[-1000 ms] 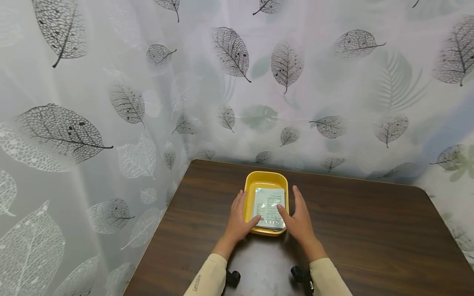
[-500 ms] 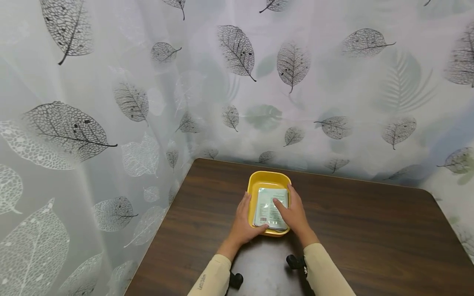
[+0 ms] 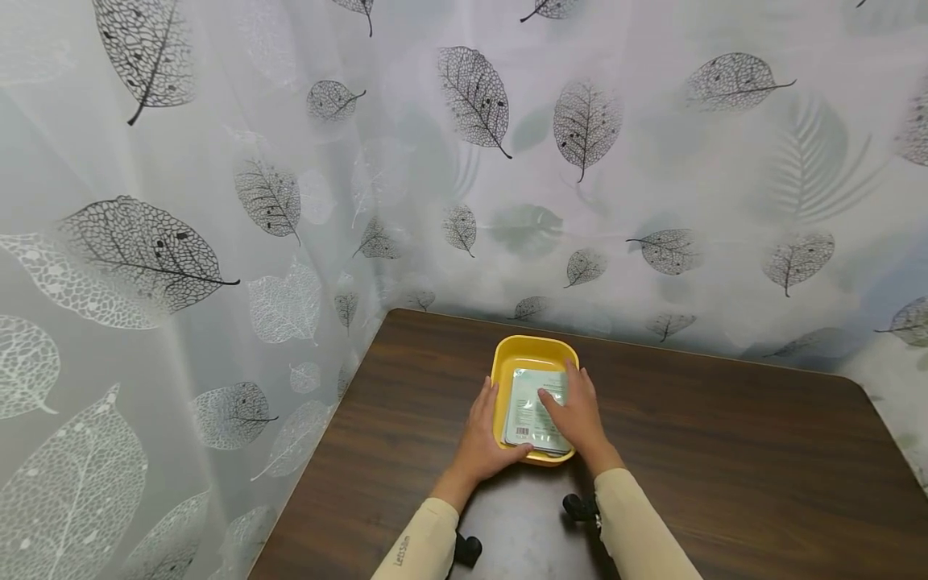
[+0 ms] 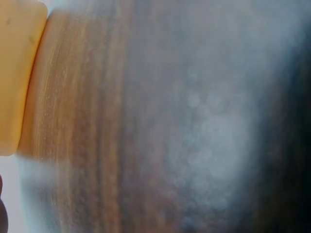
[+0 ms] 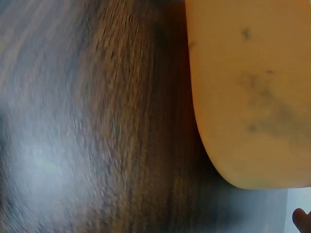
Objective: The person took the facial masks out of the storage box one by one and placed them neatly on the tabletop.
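A yellow plastic tray (image 3: 532, 346) with rounded corners sits on the wooden table. Inside it lie flat, pale green packets (image 3: 528, 401), stacked, the top one printed with small text and a barcode. My left hand (image 3: 482, 447) holds the tray's near left corner, fingers along the left wall and thumb at the front rim. On the opposite side my right hand (image 3: 580, 417) grips the right wall, its thumb reaching in over the packets. Both wrist views show the tray's outer surface close up: yellow on the left (image 4: 19, 73), smudged on the right (image 5: 252, 97).
The dark brown table (image 3: 710, 451) extends far to the right of the tray. A translucent curtain (image 3: 638, 201) printed with leaves hangs along its back and left edges. Black wrist cameras (image 3: 470, 551) sit below both forearms, inside the pale sleeves (image 3: 638, 524).
Both hands have closed in from beside the tray and now hold its sides. The whole head view has shifted slightly, so everything appears farther right.
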`<state>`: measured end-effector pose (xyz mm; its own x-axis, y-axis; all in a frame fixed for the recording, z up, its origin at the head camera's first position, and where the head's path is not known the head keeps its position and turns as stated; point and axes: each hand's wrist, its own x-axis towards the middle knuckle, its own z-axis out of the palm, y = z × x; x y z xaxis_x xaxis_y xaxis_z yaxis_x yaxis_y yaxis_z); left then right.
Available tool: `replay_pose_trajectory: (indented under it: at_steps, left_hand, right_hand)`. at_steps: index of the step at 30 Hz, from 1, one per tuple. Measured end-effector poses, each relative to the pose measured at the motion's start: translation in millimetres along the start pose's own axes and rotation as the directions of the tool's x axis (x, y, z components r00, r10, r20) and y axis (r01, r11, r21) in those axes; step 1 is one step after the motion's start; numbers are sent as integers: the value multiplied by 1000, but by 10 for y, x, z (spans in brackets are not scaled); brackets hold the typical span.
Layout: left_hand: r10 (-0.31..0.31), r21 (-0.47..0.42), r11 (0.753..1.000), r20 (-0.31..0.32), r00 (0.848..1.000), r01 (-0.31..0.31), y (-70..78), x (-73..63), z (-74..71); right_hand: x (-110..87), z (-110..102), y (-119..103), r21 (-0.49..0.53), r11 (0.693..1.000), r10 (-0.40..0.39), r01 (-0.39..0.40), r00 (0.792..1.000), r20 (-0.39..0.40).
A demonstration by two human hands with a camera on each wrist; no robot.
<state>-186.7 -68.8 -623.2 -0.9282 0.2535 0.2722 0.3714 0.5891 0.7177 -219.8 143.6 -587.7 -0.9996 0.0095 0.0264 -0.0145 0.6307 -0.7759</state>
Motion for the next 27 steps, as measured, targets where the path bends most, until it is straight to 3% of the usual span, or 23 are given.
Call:
replay_pose_trajectory:
  at_steps: [4, 11, 17, 27]
  left_hand:
    - [-3, 3, 1000, 0, 1000, 3, 13, -2, -6]
    - [-4, 7, 1000, -8, 1000, 4, 21, -12, -3]
    - [-3, 15, 1000, -5, 1000, 4, 26, -9, 24]
    - [-18, -17, 1000, -16, 1000, 17, 35, -9, 23]
  right_hand:
    - [44, 15, 3, -123, 991, -50, 51, 999, 12]
    - [47, 34, 16, -197, 979, -44, 46, 999, 13]
    - [58, 51, 5, -374, 927, -38, 36, 999, 3]
    - [-14, 47, 14, -268, 960, -116, 84, 988, -106]
